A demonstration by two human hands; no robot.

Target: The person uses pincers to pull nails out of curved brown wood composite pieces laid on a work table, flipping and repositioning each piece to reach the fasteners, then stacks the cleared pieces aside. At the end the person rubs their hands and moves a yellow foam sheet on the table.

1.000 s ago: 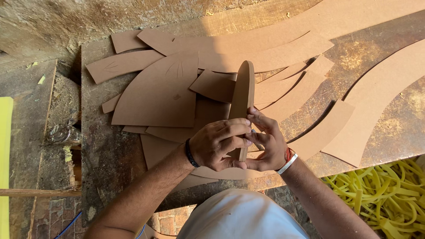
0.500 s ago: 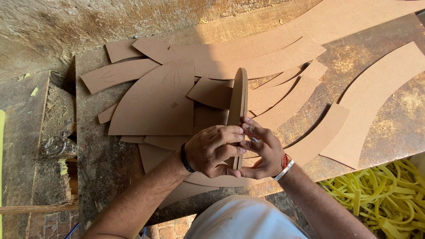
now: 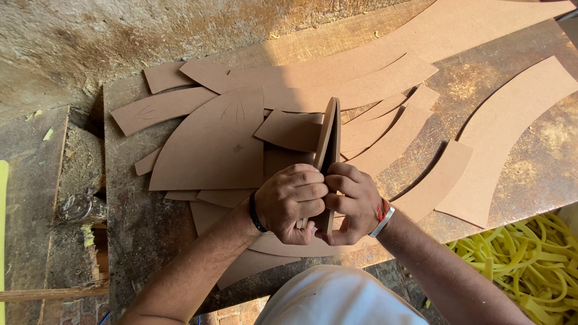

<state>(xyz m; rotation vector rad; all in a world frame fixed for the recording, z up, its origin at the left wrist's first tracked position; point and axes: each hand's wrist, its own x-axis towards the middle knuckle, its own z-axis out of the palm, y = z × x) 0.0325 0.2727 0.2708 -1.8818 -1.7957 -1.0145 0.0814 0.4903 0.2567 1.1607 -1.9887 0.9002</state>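
Both hands are clamped on a thin brown fibreboard piece with a curved edge (image 3: 328, 141), standing it up on its edge near the front of the worn wooden workbench (image 3: 530, 156). The left hand (image 3: 292, 201) grips it from the left, the right hand (image 3: 352, 201) from the right, fingers wrapped tight around its lower end. Behind it lies a loose heap of flat curved fibreboard cutouts (image 3: 211, 144), overlapping each other. Down at the near right there's a pile of yellow plastic strips (image 3: 530, 259); can't tell if they're in a container.
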